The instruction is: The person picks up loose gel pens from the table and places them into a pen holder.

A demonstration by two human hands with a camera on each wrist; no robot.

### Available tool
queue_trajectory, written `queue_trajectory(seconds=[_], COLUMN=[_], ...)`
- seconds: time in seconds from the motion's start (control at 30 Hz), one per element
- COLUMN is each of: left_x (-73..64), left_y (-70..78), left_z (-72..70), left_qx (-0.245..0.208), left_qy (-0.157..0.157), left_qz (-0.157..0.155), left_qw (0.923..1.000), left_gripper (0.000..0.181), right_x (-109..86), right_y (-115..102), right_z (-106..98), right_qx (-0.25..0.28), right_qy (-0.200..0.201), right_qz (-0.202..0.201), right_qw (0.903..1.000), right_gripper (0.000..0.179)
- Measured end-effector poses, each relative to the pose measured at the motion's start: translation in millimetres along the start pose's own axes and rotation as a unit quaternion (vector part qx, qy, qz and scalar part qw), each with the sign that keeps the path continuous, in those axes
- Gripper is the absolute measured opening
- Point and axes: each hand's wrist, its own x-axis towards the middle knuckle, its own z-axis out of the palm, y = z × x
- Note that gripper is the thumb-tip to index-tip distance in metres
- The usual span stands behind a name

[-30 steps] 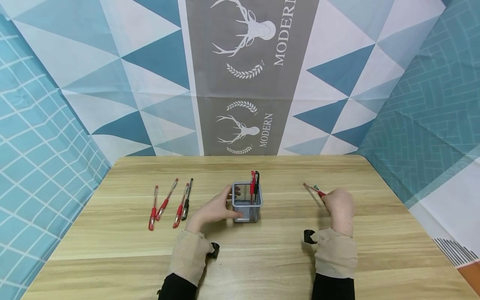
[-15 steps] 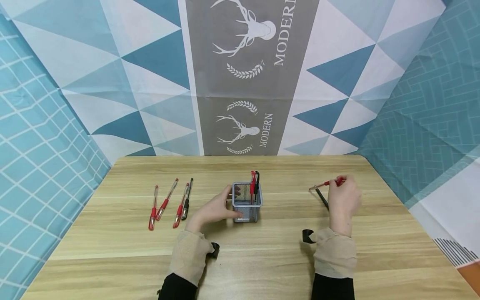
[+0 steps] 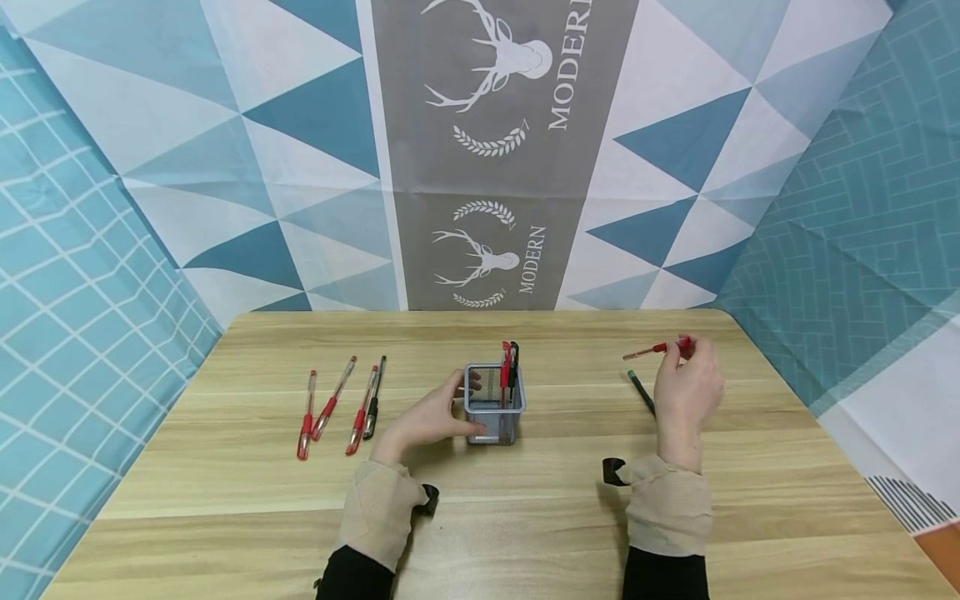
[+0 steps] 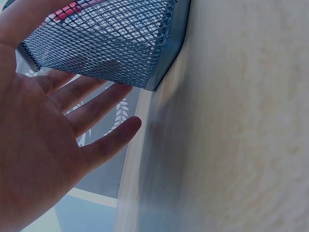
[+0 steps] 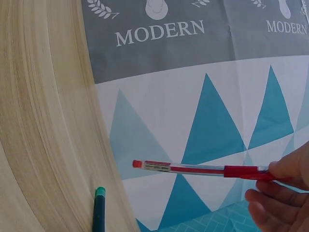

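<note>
My left hand (image 3: pixel 427 421) holds a square mesh pen holder (image 3: pixel 504 429) on the table, thumb at its near side and fingers around its left. A red pen (image 3: pixel 505 367) and a black pen (image 3: pixel 513 371) stand in the holder. In the left wrist view, the fingers lie along the mesh wall (image 4: pixel 111 43). My right hand (image 3: pixel 688 392) pinches another red pen (image 5: pixel 207 169) by its capped end, raised over the table and pointing left. Below it lies a dark pen with a green end (image 3: pixel 641 388), its near part hidden by the hand.
On the left of the wooden table (image 3: pixel 540 508) lie several pens: red ones (image 3: pixel 307 421), some angled close together, and a black one (image 3: pixel 372 412). Patterned cloth (image 3: pixel 315 167) hangs behind the table and at both sides.
My right hand has lifted the red pen from beside the dark one and swung it up and to the right. The dark pen stays on the table. My left hand and the holder have not moved.
</note>
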Motion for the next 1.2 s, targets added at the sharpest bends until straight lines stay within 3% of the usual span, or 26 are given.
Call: queue_trajectory(seconds=[0.3, 0.7, 1.03, 1.2], left_x=[0.7, 1.7, 0.3, 0.1], left_y=[-0.5, -3.1, -1.3, -0.6], left_z=[0.3, -0.5, -0.6, -0.8], left_qx=[0.006, -0.006, -0.003, 0.002], left_qy=[0.002, -0.001, -0.001, 0.000], left_qz=[-0.002, 0.003, 0.000, -0.003], left_qw=[1.0000, 1.0000, 1.0000, 1.0000], left_gripper=[0.098, 0.099, 0.100, 0.101], right_x=[-0.9, -4.3, -8.3, -9.1], right_y=[-5, -17, -31, -36], right_z=[6, 8, 6, 4], right_qx=[0.068, 0.133, 0.209, 0.222], right_qy=[0.032, 0.076, 0.096, 0.101], right_qz=[-0.043, -0.095, -0.103, -0.110], right_qw=[0.9963, 0.9836, 0.9678, 0.9636], right_gripper=[0.022, 0.025, 0.028, 0.028])
